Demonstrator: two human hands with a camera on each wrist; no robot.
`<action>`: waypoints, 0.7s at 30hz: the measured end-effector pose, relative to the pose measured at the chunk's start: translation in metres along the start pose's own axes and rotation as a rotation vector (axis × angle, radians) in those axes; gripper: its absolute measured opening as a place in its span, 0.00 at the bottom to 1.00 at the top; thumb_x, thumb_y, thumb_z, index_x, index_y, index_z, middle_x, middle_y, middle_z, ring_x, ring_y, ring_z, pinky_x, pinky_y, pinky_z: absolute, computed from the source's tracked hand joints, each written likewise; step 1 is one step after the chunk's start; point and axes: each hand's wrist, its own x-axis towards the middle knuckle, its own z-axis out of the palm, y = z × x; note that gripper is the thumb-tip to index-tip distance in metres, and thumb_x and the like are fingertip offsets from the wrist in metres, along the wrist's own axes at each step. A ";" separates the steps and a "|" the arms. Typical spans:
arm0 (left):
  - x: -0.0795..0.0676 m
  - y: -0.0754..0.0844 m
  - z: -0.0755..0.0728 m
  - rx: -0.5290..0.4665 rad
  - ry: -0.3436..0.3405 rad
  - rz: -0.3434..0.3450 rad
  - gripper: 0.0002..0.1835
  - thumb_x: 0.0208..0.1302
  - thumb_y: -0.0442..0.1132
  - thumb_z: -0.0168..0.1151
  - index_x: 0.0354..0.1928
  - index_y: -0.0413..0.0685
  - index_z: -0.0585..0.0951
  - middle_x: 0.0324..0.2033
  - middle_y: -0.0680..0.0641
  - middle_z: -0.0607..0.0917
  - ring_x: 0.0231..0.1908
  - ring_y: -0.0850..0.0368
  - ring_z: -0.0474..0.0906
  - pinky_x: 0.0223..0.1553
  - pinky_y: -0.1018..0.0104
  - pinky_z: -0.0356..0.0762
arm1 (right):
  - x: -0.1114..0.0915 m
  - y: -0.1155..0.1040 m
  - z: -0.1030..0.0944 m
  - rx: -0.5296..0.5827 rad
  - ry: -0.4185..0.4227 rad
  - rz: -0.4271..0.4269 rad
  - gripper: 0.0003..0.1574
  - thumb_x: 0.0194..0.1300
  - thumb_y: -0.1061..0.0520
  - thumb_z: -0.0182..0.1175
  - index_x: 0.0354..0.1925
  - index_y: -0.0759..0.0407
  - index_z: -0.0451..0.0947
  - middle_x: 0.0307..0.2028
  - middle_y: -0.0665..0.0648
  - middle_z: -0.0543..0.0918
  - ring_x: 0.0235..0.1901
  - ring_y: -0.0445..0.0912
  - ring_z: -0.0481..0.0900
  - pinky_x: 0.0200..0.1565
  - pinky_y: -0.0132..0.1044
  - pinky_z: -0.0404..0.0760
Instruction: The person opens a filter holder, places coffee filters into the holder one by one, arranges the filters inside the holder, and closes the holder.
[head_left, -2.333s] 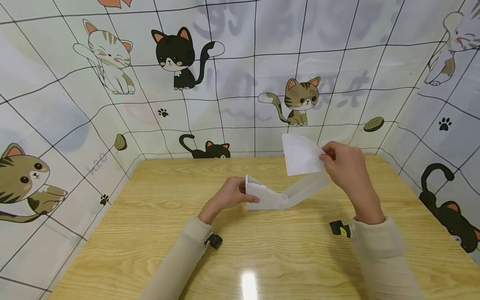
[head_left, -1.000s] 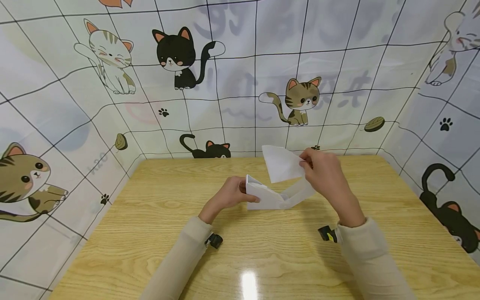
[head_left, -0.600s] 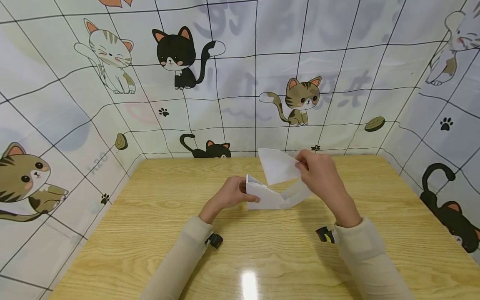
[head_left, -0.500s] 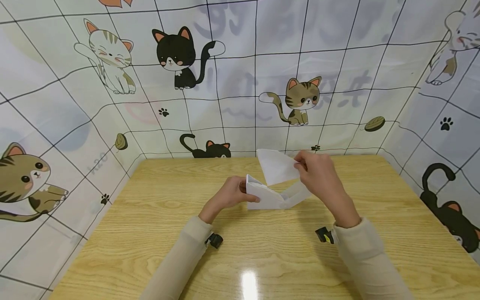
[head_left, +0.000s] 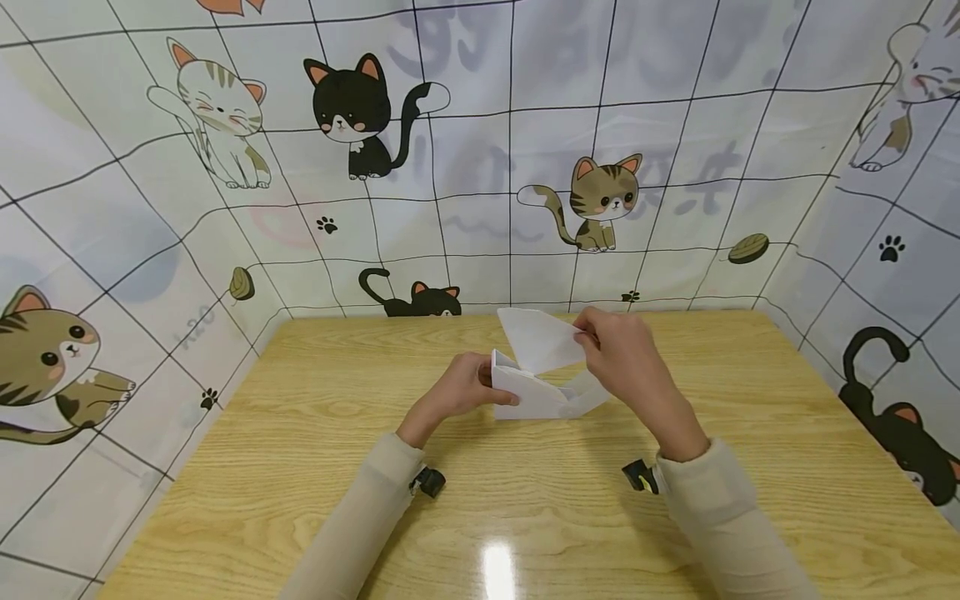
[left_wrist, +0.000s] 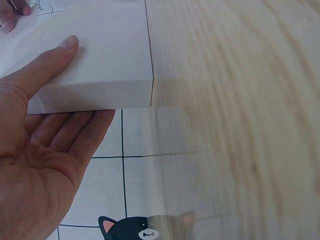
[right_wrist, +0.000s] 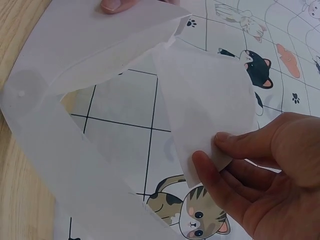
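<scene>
My left hand (head_left: pixel 453 387) grips the left end of a white case (head_left: pixel 531 402) at the table's middle, thumb on the near face and fingers behind. A white swing-out cover (head_left: pixel 592 395) slants up to the right from a round pivot (right_wrist: pixel 22 93) at the case's lower corner. Thin white layers show at the case's open top. Thumb and fingertips of my right hand (head_left: pixel 622 350) pinch a thin, fan-shaped white paper (head_left: pixel 542 340). Its lower corner is at the case's opening in the head view; whether it touches I cannot tell. The right hand partly hides the cover.
The wood-grain table (head_left: pixel 300 500) extends around the case. Cat-patterned white sheeting (head_left: pixel 480 208) stands behind the table and at both sides. A small black camera (head_left: pixel 428 482) is on the left wrist, another black camera (head_left: pixel 640 476) on the right.
My right hand has moved left and slightly down, bringing the pinched paper from over the cover to the case's opening. The left hand and the case have stayed in place.
</scene>
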 end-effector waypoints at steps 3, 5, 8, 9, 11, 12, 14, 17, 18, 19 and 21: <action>0.000 0.000 0.000 -0.004 -0.002 -0.004 0.19 0.57 0.39 0.80 0.49 0.43 0.87 0.44 0.43 0.92 0.40 0.56 0.90 0.41 0.67 0.85 | 0.000 -0.001 0.001 0.012 0.004 -0.009 0.02 0.68 0.67 0.65 0.38 0.67 0.84 0.29 0.61 0.88 0.22 0.47 0.79 0.29 0.43 0.77; 0.000 0.000 0.000 -0.006 -0.002 -0.008 0.19 0.56 0.38 0.80 0.49 0.43 0.87 0.44 0.43 0.92 0.40 0.56 0.90 0.41 0.67 0.85 | -0.001 -0.001 0.002 0.016 0.009 -0.017 0.02 0.69 0.67 0.65 0.37 0.66 0.84 0.29 0.61 0.89 0.22 0.47 0.80 0.29 0.43 0.77; 0.000 0.000 0.000 -0.007 0.000 -0.008 0.19 0.56 0.38 0.80 0.50 0.43 0.87 0.44 0.43 0.92 0.40 0.56 0.90 0.41 0.67 0.85 | -0.001 -0.002 0.003 0.027 0.007 -0.028 0.03 0.69 0.66 0.64 0.37 0.66 0.84 0.30 0.60 0.89 0.23 0.47 0.80 0.29 0.43 0.77; 0.000 0.000 0.000 -0.007 0.001 -0.008 0.19 0.56 0.38 0.80 0.50 0.43 0.87 0.44 0.43 0.92 0.40 0.57 0.90 0.41 0.68 0.85 | -0.001 -0.003 0.004 0.027 0.006 -0.031 0.03 0.69 0.66 0.64 0.37 0.65 0.83 0.30 0.60 0.89 0.23 0.47 0.80 0.30 0.43 0.78; 0.001 -0.001 0.000 -0.007 0.002 -0.007 0.20 0.56 0.38 0.80 0.50 0.43 0.87 0.44 0.43 0.92 0.40 0.57 0.90 0.41 0.68 0.85 | -0.001 -0.003 0.005 0.031 0.003 -0.042 0.03 0.70 0.65 0.64 0.37 0.66 0.83 0.31 0.60 0.89 0.22 0.47 0.80 0.29 0.43 0.78; 0.001 -0.001 0.000 -0.009 0.002 -0.006 0.20 0.56 0.38 0.81 0.50 0.43 0.87 0.44 0.43 0.92 0.40 0.57 0.90 0.41 0.68 0.85 | -0.001 -0.004 0.005 0.033 0.003 -0.048 0.03 0.70 0.65 0.64 0.37 0.66 0.83 0.31 0.60 0.89 0.22 0.46 0.80 0.29 0.43 0.77; 0.001 -0.002 0.000 -0.010 0.003 -0.005 0.20 0.56 0.38 0.81 0.50 0.43 0.87 0.44 0.43 0.92 0.40 0.57 0.90 0.41 0.68 0.85 | -0.002 -0.004 0.006 0.036 0.005 -0.057 0.03 0.70 0.66 0.64 0.37 0.65 0.82 0.31 0.60 0.89 0.21 0.46 0.79 0.28 0.42 0.76; 0.001 -0.002 0.001 -0.011 0.005 -0.004 0.20 0.56 0.38 0.81 0.51 0.43 0.87 0.43 0.43 0.92 0.39 0.58 0.90 0.41 0.68 0.85 | -0.002 -0.005 0.008 0.043 0.004 -0.067 0.03 0.70 0.66 0.64 0.36 0.64 0.82 0.30 0.60 0.89 0.21 0.46 0.78 0.28 0.41 0.76; 0.001 -0.002 0.001 -0.012 0.005 -0.004 0.20 0.56 0.38 0.81 0.51 0.43 0.87 0.43 0.43 0.92 0.39 0.58 0.89 0.41 0.68 0.85 | -0.002 -0.005 0.008 0.045 0.001 -0.069 0.03 0.70 0.66 0.63 0.36 0.64 0.82 0.30 0.60 0.89 0.21 0.46 0.78 0.28 0.41 0.75; 0.001 -0.002 0.001 -0.012 0.007 -0.003 0.20 0.56 0.38 0.81 0.50 0.43 0.87 0.43 0.43 0.92 0.39 0.58 0.89 0.41 0.68 0.85 | -0.002 -0.006 0.008 0.046 -0.002 -0.070 0.03 0.70 0.66 0.63 0.36 0.64 0.82 0.30 0.60 0.89 0.21 0.46 0.77 0.28 0.41 0.75; 0.001 -0.003 0.001 -0.012 0.009 -0.003 0.20 0.56 0.38 0.81 0.50 0.42 0.87 0.43 0.43 0.92 0.39 0.58 0.89 0.41 0.68 0.85 | -0.002 -0.007 0.008 0.050 -0.008 -0.072 0.03 0.71 0.66 0.63 0.36 0.64 0.82 0.30 0.60 0.89 0.21 0.45 0.77 0.28 0.40 0.75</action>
